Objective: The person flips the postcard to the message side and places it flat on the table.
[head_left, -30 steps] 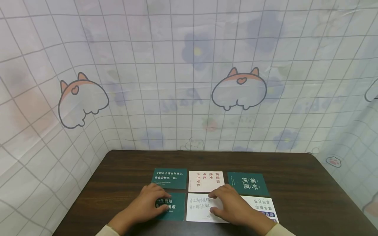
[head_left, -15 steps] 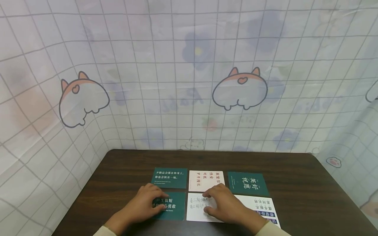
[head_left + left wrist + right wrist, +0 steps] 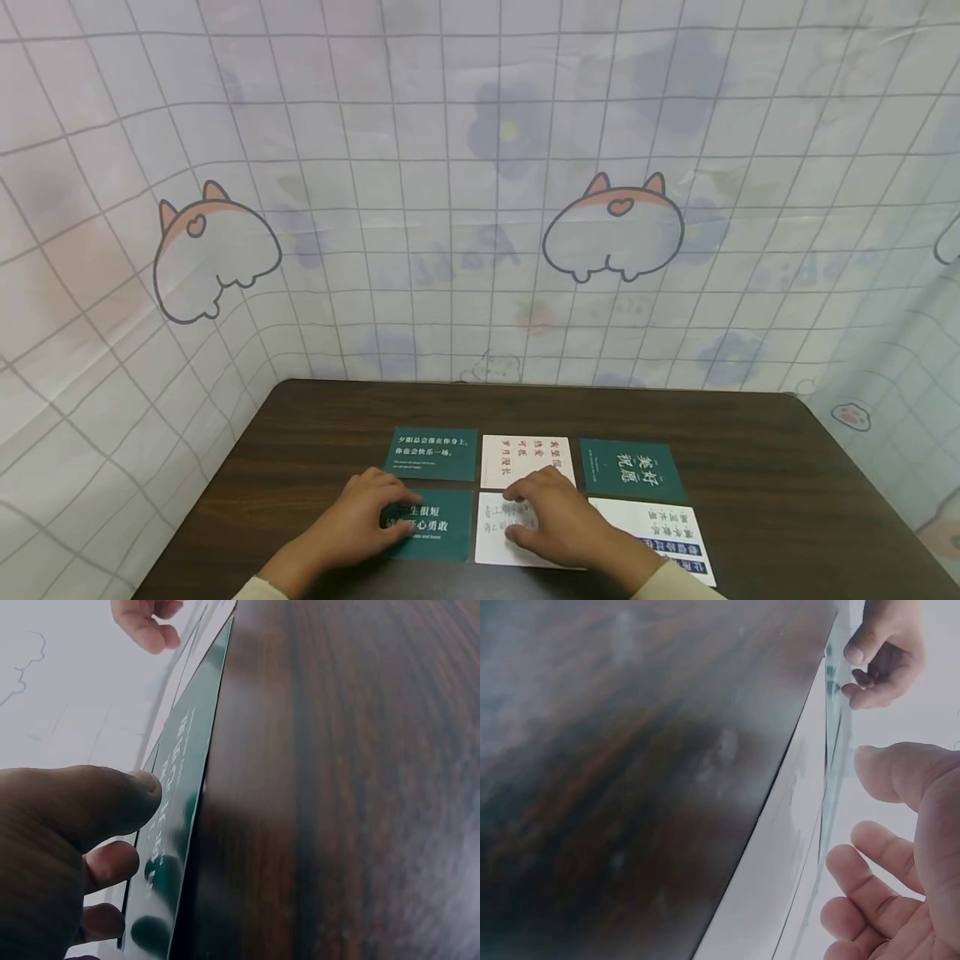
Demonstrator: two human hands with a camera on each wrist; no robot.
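Note:
Postcards lie in two rows on a dark wooden table. My left hand hovers over the left part of the near green card, fingers loosely bent and holding nothing. In the left wrist view, dark reflections of the fingers show on this green card. My right hand is above the white card with grey handwriting, thumb and fingers apart, with nothing between them. Part of that card is hidden under the hand. The right wrist view shows a gap between the fingers and the white card.
Behind are a green card, a pale card with red characters and another green card. At near right lies a white card with blue bands, partly covered by my right forearm. A patterned cloth hangs around the table.
My right hand has moved left over the white handwritten card, showing more of the blue-banded card. My left hand has shifted slightly left. The cards look unmoved.

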